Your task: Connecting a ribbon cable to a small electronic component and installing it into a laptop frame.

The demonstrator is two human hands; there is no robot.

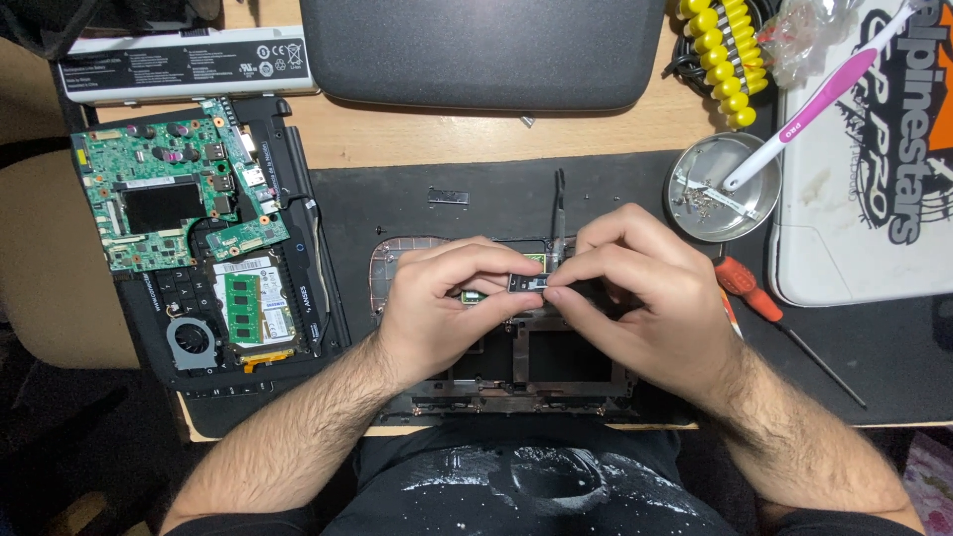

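Note:
Both of my hands meet over a dark laptop base shell [516,382] lying on a black mat. My left hand [447,308] and my right hand [635,298] pinch a small black component [526,283] between their fingertips, just above the shell. A thin black cable [559,213] rises behind the fingers. A small green board piece [475,295] shows under my left fingers. The middle of the shell is hidden by my hands.
A green motherboard [164,194] rests on an opened laptop with a fan [192,340] at left. A grey battery [189,65] and a dark lid [481,50] lie at the back. At right: a metal screw dish [695,199] holding a toothbrush [814,99], a red-handled screwdriver [754,293], yellow bits [720,55].

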